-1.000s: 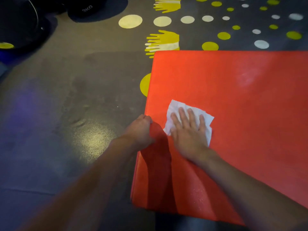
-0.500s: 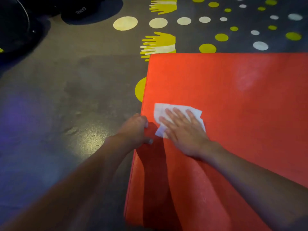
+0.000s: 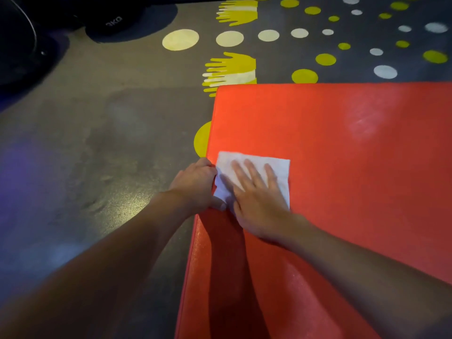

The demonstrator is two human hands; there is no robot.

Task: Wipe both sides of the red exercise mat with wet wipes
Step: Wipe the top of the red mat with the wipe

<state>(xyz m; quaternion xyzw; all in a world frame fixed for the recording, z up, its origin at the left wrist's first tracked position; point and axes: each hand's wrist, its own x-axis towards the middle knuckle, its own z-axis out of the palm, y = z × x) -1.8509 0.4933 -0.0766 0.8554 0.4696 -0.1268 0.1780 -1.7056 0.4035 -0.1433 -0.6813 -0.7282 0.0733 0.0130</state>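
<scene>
The red exercise mat (image 3: 342, 167) lies flat on the floor and fills the right half of the view. A white wet wipe (image 3: 278, 167) is spread on it close to the left edge. My right hand (image 3: 256, 199) presses flat on the wipe with fingers spread. My left hand (image 3: 195, 184) grips the mat's left edge, thumb on top, touching the wipe's left side. A pale damp sheen shows on the mat at the upper right.
Grey gym floor (image 3: 97, 155) stretches to the left, with yellow and white dots and yellow hand prints (image 3: 230, 69) beyond the mat's far edge. Dark weights, one marked 3KG (image 3: 115, 20), sit at the top left.
My right hand has slid the wipe leftward to the mat's left edge, beside my left hand. My left hand keeps its hold on the edge.
</scene>
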